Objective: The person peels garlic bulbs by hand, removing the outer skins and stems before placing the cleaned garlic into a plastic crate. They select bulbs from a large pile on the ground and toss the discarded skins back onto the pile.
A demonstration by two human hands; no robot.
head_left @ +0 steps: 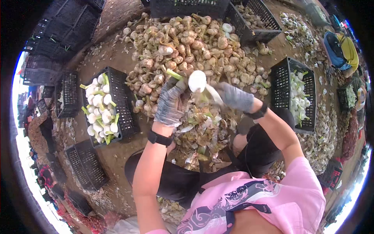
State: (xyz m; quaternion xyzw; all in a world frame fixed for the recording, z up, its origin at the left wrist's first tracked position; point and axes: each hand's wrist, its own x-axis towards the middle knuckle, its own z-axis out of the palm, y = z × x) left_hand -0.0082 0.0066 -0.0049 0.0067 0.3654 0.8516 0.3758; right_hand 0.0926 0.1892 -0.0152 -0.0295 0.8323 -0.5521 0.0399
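My left hand (171, 102), in a grey striped glove, is closed around the green stem of a garlic bulb (197, 81), which shows white and smooth. My right hand (235, 97), gloved too and slightly blurred, pinches a pale strip of garlic skin (213, 94) that hangs off the bulb's lower right side. Beyond both hands spreads a large heap of unpeeled garlic (183, 43) with brownish skins. Below them, between my legs, lies a pile of loose garlic skins (204, 124).
On the left stands a black crate (126, 101) filled with white peeled garlic bulbs (101, 105). Another black crate (280, 84) on the right holds more. An overturned-looking black crate (86, 165) lies at lower left. More crates (253, 37) line the far side.
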